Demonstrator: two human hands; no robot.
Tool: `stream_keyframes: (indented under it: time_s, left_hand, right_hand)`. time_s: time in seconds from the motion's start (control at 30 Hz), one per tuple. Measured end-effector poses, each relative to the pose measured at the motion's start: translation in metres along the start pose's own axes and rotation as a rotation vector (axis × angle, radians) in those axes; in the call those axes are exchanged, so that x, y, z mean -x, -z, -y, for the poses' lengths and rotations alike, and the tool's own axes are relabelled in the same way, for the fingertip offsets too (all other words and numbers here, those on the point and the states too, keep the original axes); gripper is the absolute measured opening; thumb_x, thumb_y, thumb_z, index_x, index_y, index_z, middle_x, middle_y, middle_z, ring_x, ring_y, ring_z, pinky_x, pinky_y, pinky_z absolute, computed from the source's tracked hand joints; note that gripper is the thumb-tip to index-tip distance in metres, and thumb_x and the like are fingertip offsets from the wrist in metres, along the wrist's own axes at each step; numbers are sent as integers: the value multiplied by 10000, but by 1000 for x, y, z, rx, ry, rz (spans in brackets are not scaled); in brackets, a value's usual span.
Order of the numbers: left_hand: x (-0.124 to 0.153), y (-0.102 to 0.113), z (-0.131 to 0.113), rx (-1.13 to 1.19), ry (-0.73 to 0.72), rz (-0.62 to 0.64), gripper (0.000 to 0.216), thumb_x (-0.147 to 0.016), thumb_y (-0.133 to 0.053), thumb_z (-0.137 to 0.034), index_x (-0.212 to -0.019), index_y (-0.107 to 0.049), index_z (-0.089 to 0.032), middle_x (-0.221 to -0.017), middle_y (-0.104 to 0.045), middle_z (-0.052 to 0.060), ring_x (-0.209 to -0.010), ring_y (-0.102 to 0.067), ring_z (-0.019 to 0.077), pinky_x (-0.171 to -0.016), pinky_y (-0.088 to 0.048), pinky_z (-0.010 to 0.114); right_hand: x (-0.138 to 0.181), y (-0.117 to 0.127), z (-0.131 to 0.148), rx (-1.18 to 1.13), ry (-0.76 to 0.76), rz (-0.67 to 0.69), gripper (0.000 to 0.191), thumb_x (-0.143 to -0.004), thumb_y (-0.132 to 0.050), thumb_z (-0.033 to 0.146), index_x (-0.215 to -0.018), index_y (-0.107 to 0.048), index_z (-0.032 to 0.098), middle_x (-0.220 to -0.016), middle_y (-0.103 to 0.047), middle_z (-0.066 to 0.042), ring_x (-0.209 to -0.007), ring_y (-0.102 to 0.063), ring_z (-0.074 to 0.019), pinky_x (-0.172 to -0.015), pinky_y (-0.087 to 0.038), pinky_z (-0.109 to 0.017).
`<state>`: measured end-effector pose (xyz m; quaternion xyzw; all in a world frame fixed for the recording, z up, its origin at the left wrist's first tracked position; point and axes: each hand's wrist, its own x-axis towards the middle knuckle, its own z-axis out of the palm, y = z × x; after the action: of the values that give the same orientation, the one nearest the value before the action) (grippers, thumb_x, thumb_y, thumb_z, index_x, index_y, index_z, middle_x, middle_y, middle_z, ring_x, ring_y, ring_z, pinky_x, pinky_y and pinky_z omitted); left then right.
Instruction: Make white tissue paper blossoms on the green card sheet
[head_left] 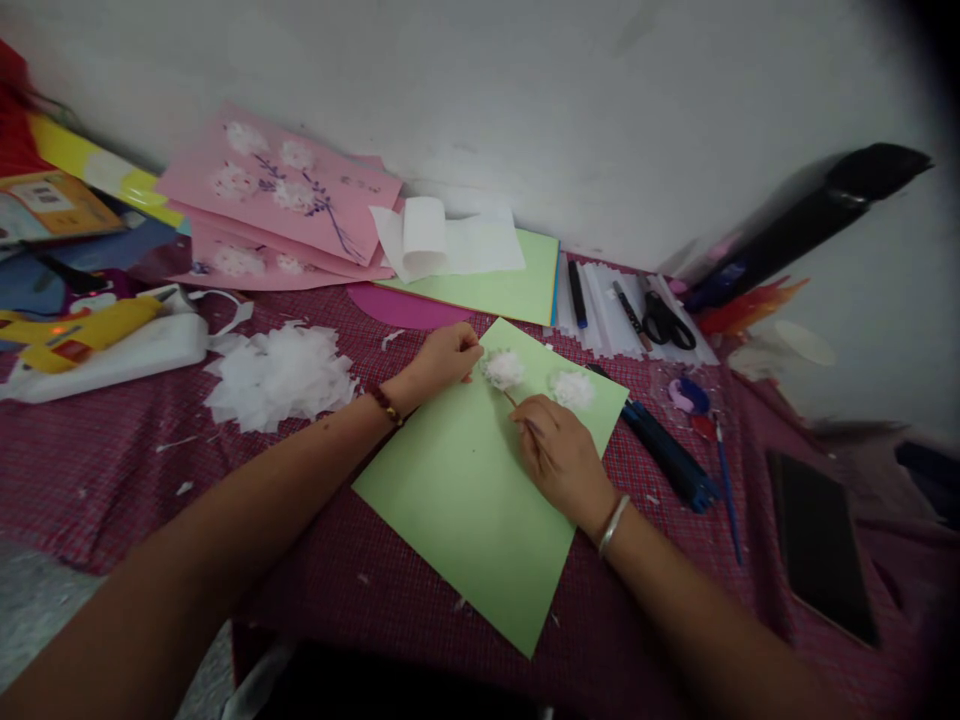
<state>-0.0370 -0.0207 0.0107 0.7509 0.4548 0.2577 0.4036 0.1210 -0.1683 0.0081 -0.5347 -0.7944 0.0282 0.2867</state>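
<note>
A light green sheet of paper (465, 490) lies tilted on the red checked cloth. Two white tissue puffs sit near its top corner: one (504, 369) on the left, one (573, 388) on the right. My left hand (442, 358), fingers curled, pinches the left puff at its edge. My right hand (559, 455) is closed on a thin stick or brush (513, 400) whose tip reaches just under the left puff.
A heap of white tissue (279, 376) lies left of the sheet. A yellow glue gun (82, 332) rests on a white block. Pink flower cards (281, 195) lean at the wall. Scissors (664, 320), pens (577, 293), a blue brush (726, 480) and a dark phone (819, 545) lie to the right.
</note>
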Motion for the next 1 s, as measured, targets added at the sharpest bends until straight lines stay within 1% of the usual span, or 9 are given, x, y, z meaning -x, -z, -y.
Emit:
stream_keyframes:
  time_s: [0.2,0.37,0.47,0.6,0.67,0.73,0.87,0.93,1.0]
  left_hand:
    - [0,-1,0,17,27,0,97,-769,-516,-125,-687,-485,-167,-514,-492,-57,-452,-497,75,-471,-340,189]
    - [1,-1,-2,4,14,-4,98,-766,-518,-124,-684,-484,-165,-511,-488,-59,-458,-503,75,-478,-337,187]
    - [2,1,-5,-17,8,1,115,-761,-515,-114,-664,-480,-164,-497,-484,-56,-463,-499,76,-485,-339,186]
    - [1,2,-4,24,26,21,121,-765,-507,-114,-659,-474,-164,-498,-481,-55,-450,-484,73,-472,-346,182]
    - [0,3,-2,88,41,39,127,-778,-503,-126,-661,-476,-164,-509,-483,-51,-445,-479,70,-461,-353,179]
    - [-2,3,-1,185,75,64,153,-813,-489,-165,-660,-482,-162,-541,-505,-37,-443,-482,67,-452,-374,181]
    - [-6,9,-4,337,143,165,211,-870,-448,-246,-686,-504,-159,-625,-575,12,-467,-514,70,-480,-457,201]
    - [-7,22,-8,348,147,233,221,-876,-453,-257,-690,-520,-158,-635,-595,28,-496,-537,80,-508,-481,215]
    - [-6,46,-13,320,145,248,201,-851,-518,-256,-682,-546,-152,-621,-601,26,-517,-549,87,-521,-476,215]
  right_hand:
    - [0,-2,5,157,15,90,152,-911,-393,118,-927,-539,159,-900,-585,-106,-814,-507,-240,-717,-432,-376]
    - [-1,-4,7,174,1,101,165,-897,-399,116,-938,-556,150,-919,-598,-123,-814,-506,-247,-715,-427,-388]
    - [0,-3,1,-13,-65,22,177,-903,-396,144,-939,-567,169,-911,-609,-102,-821,-539,-231,-731,-440,-383]
    - [0,0,-12,-587,-418,-286,191,-918,-404,242,-832,-569,201,-799,-598,-36,-678,-568,-161,-653,-475,-319]
    - [0,1,-16,-802,-554,-376,174,-896,-431,263,-786,-551,202,-741,-587,-19,-606,-560,-149,-596,-478,-304]
    - [0,1,-17,-896,-590,-372,148,-871,-459,265,-765,-541,203,-692,-584,-10,-568,-552,-149,-560,-472,-299]
    - [-2,1,-16,-917,-586,-322,149,-849,-488,278,-735,-550,206,-656,-593,-5,-560,-551,-156,-553,-464,-298]
    - [-3,1,-17,-916,-579,-298,158,-848,-492,294,-730,-555,210,-653,-594,-3,-560,-548,-159,-554,-461,-302]
    - [-1,3,-18,-902,-566,-248,172,-851,-500,319,-733,-568,214,-657,-597,-10,-574,-549,-168,-568,-458,-315]
